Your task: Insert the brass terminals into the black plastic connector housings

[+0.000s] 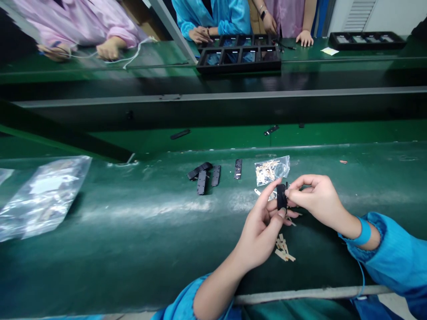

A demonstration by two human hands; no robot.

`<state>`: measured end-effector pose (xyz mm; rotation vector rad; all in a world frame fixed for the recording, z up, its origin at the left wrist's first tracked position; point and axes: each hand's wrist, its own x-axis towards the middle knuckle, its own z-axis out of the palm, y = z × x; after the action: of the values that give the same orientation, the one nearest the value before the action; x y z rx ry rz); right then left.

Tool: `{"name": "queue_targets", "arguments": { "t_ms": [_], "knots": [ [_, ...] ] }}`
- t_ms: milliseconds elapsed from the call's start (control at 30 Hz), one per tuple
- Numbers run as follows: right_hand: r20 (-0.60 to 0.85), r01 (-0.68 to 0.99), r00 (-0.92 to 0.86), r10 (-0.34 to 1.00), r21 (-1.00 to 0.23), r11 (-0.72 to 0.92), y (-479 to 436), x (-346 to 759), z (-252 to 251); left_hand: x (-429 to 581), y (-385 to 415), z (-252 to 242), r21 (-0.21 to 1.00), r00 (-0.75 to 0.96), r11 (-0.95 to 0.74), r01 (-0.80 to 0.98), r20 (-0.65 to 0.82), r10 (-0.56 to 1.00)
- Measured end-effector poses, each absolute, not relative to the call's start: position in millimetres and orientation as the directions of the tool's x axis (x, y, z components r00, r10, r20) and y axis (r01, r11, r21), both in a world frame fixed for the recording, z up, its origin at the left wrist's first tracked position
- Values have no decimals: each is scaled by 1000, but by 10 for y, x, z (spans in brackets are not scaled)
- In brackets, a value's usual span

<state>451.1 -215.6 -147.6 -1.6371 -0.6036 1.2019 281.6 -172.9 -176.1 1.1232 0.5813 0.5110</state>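
Note:
My left hand point(262, 229) holds a small black plastic piece point(281, 196) upright between its thumb and fingers. At the right edge of that piece, the thumb and forefinger of my right hand point(312, 195) are pinched together; whatever is between them is too small to make out. Just behind the hands lies a clear zip bag point(271, 170) of small pale strips. A little pile of loose pale strips point(284, 250) rests on the table below my left hand. Several similar black plastic pieces point(202, 181) lie left of my hands, with a single black piece point(238, 169) nearer.
A large clear plastic bag point(46, 195) lies at the left, near a dark slanting post point(66, 133). More black parts point(180, 134) sit on the strip beyond. Across a raised rail point(213, 96), co-workers' hands rest near black compartment trays point(238, 66).

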Motion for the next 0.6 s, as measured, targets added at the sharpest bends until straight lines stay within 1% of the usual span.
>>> {"name": "queue_targets", "arguments": {
  "t_ms": [333, 600],
  "knots": [
    [-416, -150, 369, 831, -909, -388, -2154, 4505, -1443, 2832, -1717, -1736, 916, 739, 392, -87, -205, 642],
    [-427, -165, 364, 828, -904, -394, -2149, 4512, -1416, 2837, -1723, -1758, 909, 745, 401, -111, -191, 639]
  ]
}}
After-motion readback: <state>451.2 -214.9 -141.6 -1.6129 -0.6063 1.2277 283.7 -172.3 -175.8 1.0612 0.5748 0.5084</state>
